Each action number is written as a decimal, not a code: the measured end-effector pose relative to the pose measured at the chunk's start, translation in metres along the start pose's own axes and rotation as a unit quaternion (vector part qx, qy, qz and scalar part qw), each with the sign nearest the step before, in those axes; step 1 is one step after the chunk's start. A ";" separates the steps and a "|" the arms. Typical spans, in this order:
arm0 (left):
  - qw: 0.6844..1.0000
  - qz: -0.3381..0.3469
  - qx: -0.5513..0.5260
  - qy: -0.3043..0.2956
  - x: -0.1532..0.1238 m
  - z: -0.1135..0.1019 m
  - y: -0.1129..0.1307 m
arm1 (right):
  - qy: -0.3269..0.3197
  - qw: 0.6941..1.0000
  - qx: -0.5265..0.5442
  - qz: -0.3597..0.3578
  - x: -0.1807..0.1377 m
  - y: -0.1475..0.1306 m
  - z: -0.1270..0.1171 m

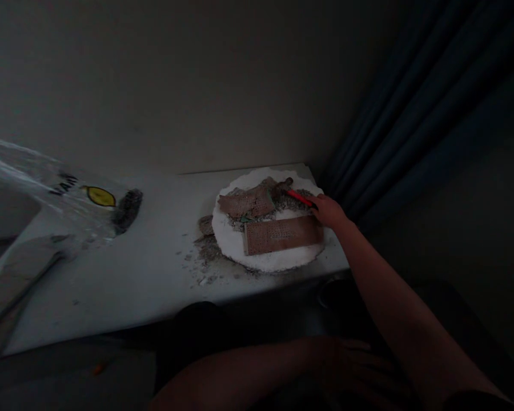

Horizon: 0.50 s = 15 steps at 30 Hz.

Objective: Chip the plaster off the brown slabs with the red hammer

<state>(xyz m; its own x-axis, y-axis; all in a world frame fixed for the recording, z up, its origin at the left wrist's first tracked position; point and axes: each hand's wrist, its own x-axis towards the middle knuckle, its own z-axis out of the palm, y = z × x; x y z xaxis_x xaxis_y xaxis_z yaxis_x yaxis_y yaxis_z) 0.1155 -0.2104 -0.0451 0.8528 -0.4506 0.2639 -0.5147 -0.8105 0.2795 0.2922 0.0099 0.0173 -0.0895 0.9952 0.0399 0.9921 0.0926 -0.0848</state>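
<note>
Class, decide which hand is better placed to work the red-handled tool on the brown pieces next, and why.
Probably the right hand: it grips the red-handled tool over the white round base, near the brown pieces. The left hand lies low, short of the table.

The plastic bag (29, 165) is clear, crinkled and glossy; the tabletop (124, 285) smooth, the curtain (411, 114) matt cloth. The brown slab (282, 234) is matt and pitted; the red handle (298, 197) looks smooth, perhaps plastic.

The right hand (328, 211) grips a hammer (300, 197) at three o'clock on the white slab (228, 244). A cracked piece (249, 202) lies toward ten, a block (280, 235) toward five.
</note>
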 end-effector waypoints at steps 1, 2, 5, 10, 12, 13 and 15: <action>1.000 0.008 -0.007 -0.004 0.003 0.002 -0.003 | -0.001 1.000 0.008 0.004 0.000 0.001 0.001; 1.000 0.016 -0.007 -0.004 0.006 0.005 -0.006 | 0.004 1.000 0.011 0.008 -0.002 0.001 0.001; 0.997 0.029 0.061 0.022 0.013 0.013 -0.008 | 0.047 0.999 0.013 0.016 -0.012 -0.006 -0.003; 0.981 0.024 0.168 0.090 0.015 0.029 -0.003 | 0.075 0.993 0.072 -0.052 -0.026 -0.020 -0.002; 0.981 0.007 0.168 0.101 0.014 0.038 -0.001 | 0.059 0.993 0.075 -0.070 -0.025 -0.024 0.000; 0.981 -0.005 0.163 0.101 0.014 0.042 -0.001 | 0.051 0.993 0.075 -0.076 -0.024 -0.026 0.001; 0.985 -0.019 0.140 0.094 0.015 0.047 -0.002 | 0.024 0.992 0.082 -0.092 -0.023 -0.033 -0.001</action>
<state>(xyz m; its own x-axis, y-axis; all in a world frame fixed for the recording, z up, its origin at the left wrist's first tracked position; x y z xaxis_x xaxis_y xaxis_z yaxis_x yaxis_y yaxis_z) 0.1335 -0.2329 -0.0854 0.8264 -0.3618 0.4315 -0.4154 -0.9090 0.0335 0.2614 -0.0157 0.0200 -0.2601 0.9584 0.1175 0.9312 0.2811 -0.2320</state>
